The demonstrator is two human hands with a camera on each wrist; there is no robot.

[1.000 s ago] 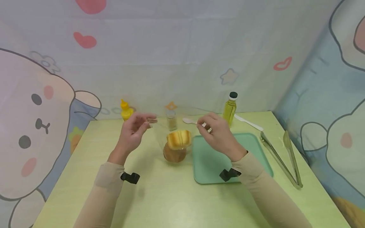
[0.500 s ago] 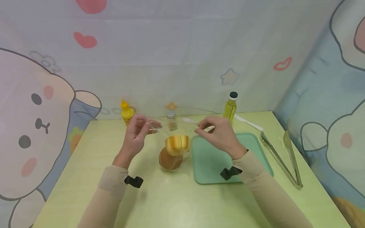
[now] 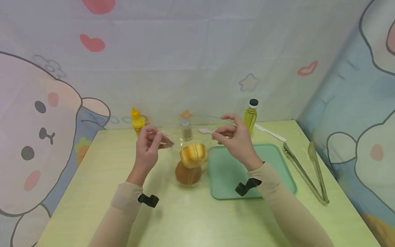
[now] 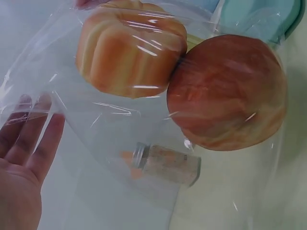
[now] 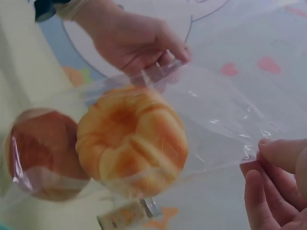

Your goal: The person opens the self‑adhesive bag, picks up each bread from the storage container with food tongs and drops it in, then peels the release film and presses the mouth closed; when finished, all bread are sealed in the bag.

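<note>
A clear plastic bag (image 5: 216, 124) hangs stretched between both hands above the table. My left hand (image 3: 147, 145) pinches one side of its mouth between thumb and fingers. The opposite edge is pinched by my right hand (image 3: 236, 142), its index finger raised. Inside the bag, a golden ridged bread roll (image 3: 193, 155) lies against a round brown bun (image 3: 188, 174). In the left wrist view, the brown bun (image 4: 228, 93) shows through the film beside the ridged roll (image 4: 129, 52), and several left fingers (image 4: 36, 139) spread behind the plastic.
A green tray (image 3: 228, 185) lies right of the bag, with metal tongs (image 3: 305, 171) beyond it. Along the back stand a yellow squeeze bottle (image 3: 137, 121), a shaker jar (image 3: 186, 130) and an oil bottle (image 3: 250, 116). A white plastic knife (image 3: 270, 132) and a white spoon (image 3: 204, 130) lie nearby.
The left hand has moved slightly right and nearer the right hand. The rolls have shifted a little lower with the bag. The right index finger has lifted.
</note>
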